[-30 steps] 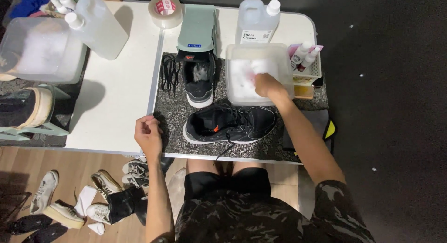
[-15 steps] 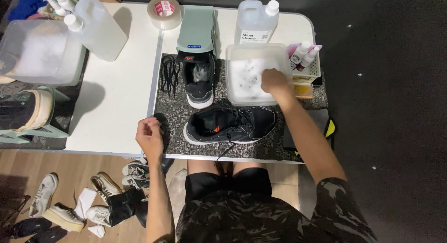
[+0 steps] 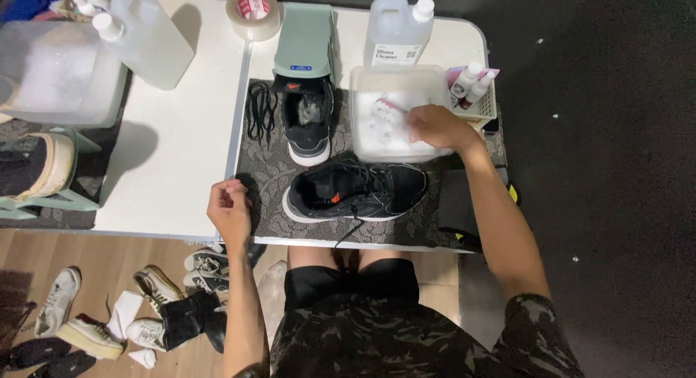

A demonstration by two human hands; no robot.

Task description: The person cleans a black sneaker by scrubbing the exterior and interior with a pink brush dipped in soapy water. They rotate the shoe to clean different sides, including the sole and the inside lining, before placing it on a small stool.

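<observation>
Your right hand (image 3: 433, 126) rests in the translucent rectangular plastic tub (image 3: 395, 81) of foamy water at the back right of the bench, its grip curled shut on something you cannot make out; it has slid slightly left within the tub since half a second ago. The black mesh sneaker with white sole (image 3: 355, 190) lies on its side on the dark patterned mat (image 3: 270, 175) just in front of the tub. Your left hand (image 3: 229, 208) stays loosely curled and empty at the mat's near-left corner.

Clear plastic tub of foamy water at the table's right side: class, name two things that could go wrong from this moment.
1. The right hand is in the clear plastic tub of foamy water, close beside the black sneaker with white sole; lifting out fast could splash it.
2. The sneaker's loose lace hangs over the table edge and might snag, dragging the shoe off.
</observation>
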